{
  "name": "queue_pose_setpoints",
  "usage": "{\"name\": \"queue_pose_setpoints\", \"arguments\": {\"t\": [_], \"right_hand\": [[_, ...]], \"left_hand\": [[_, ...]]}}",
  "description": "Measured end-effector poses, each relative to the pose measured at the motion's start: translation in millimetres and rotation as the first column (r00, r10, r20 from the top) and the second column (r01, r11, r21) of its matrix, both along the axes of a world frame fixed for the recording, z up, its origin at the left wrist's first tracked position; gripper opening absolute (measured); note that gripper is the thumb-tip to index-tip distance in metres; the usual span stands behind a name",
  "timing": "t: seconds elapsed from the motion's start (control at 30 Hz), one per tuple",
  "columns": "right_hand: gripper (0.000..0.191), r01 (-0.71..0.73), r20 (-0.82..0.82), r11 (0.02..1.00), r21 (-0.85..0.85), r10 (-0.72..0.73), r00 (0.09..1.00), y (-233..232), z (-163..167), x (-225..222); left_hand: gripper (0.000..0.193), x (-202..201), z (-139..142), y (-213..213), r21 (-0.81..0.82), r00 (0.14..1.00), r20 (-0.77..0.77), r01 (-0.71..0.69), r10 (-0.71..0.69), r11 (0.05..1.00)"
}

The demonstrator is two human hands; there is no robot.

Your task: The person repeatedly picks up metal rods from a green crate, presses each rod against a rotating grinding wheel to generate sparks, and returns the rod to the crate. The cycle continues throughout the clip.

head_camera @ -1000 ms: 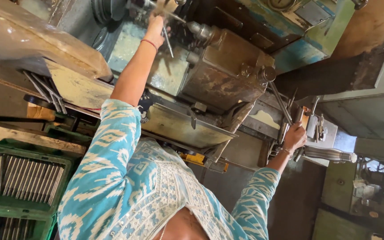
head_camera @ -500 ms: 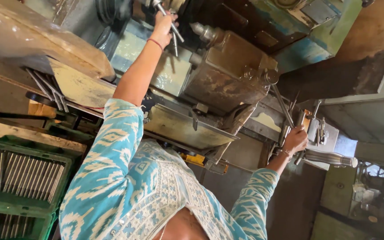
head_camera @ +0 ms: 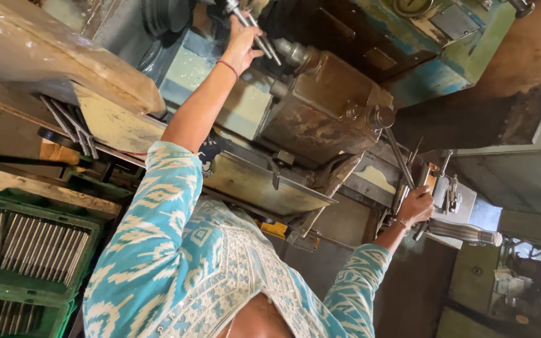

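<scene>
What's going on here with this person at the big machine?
A person in a blue-and-white patterned top works at a worn green-and-rust metal machine. The hand on the picture's left reaches up to thin shiny metal rods at the machine's top. The other hand grips a metal lever handle lower down. A green plastic crate beside them holds many similar thin metal rods.

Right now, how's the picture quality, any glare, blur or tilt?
Head view: strongly tilted; daylight washes out the lower right corner, the machine sits in dim shade; the left hand on thin rods and the right hand look fairly sharp.
</scene>
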State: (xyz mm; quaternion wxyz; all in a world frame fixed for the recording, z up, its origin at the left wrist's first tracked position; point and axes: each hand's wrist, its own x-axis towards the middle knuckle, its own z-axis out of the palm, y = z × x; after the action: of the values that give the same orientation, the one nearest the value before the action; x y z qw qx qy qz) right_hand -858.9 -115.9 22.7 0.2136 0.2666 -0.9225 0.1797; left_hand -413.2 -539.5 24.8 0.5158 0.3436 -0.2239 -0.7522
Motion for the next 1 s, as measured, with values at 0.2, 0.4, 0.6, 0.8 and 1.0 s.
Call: {"name": "queue_pose_setpoints", "arguments": {"t": [0.2,0.4,0.6,0.8,1.0], "right_hand": [[0.06,0.009,-0.001,1.0,0.017,-0.009,1.0,-0.4,0.1,-1.7],[0.06,0.006,0.03,1.0,-0.022,-0.005,1.0,-1.3,0.6,-1.3],[0.056,-0.074,0.05,0.997,0.026,0.073,0.996,7.6,-0.9,2.1],[0.058,-0.085,0.05,0.988,0.126,0.079,0.996,21.5,-7.9,15.5],[0.056,-0.196,0.171,0.964,-0.18,0.227,0.959,34.0,-0.1,3.1]], "left_hand": [[0.056,10.4,-9.7,-4.0,0.105,0.998,0.058,-0.005,-0.001,0.994],[0.067,16.3,-8.1,-5.4,0.131,0.978,-0.089,-0.178,0.191,0.975],[0.072,25.6,-6.1,-2.5,0.055,0.942,-0.229,-0.241,0.247,0.969],[0.07,24.6,3.0,2.0,0.051,0.913,-0.307,-0.265,0.268,0.963],[0.068,22.4,4.6,-0.4,0.058,0.931,-0.236,-0.274,0.28,0.96]]}}
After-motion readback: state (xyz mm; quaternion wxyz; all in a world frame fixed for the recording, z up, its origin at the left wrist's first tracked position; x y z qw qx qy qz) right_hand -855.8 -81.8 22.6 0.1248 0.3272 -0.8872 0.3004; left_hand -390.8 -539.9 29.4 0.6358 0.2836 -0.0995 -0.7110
